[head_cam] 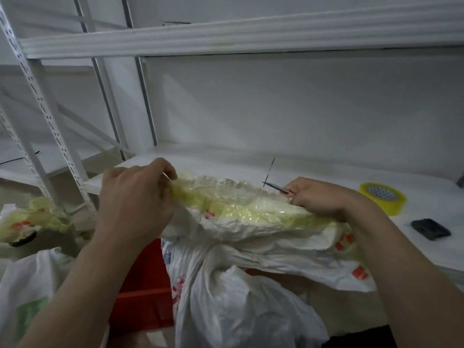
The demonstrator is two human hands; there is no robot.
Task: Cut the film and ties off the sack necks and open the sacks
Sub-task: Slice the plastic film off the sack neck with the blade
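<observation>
Held up between both hands in front of a white metal shelf (313, 169): the neck of a white sack (251, 227), stretched sideways and wrapped in yellowish clear film (233, 204). Left hand (135, 202) closed tight, pinching the bunched film at the left end of the neck. Right hand (319, 197) curled shut around the right end, gripping film and a thin dark blade (275, 186) together, tip pointing left just above the crinkled film; probably small scissors or a knife, too blurred to say which. Below the neck, the rest of the sack sagging down, with red printing here and there, over a knotted white plastic bag (238, 305) and something red (145, 292) beside it. On the shelf to the right, a roll of yellow tape (384, 200) lying flat, and nearer the edge a small black object (430, 229), well apart from the hands. At far left, another film-wrapped sack (30, 219), lower down, beside the shelf upright.
</observation>
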